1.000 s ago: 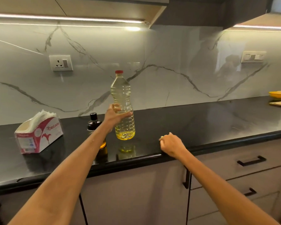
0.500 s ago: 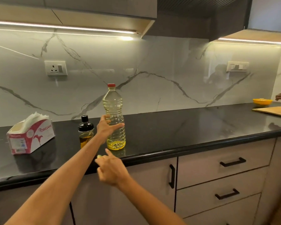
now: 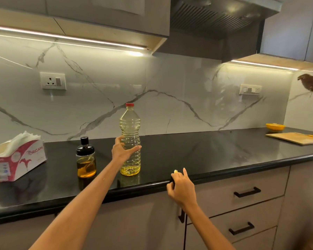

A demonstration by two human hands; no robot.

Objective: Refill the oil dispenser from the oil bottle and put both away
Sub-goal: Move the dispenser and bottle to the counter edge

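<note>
Here, black countertop (image 3: 215, 152), marble backsplash (image 3: 170, 105), left hand (image 3: 122, 150) fingers grasping oil bottle (image 3: 130, 139), right hand (image 3: 182, 188) fingers clenched on cabinet handle (image 3: 181, 216).

We see our left hand (image 3: 122, 150) wrapped around the upright bottle (image 3: 130, 141), the dispenser (image 3: 85, 158) just beside it, and our right hand (image 3: 181, 188) gripping a cabinet handle (image 3: 181, 216).
</note>
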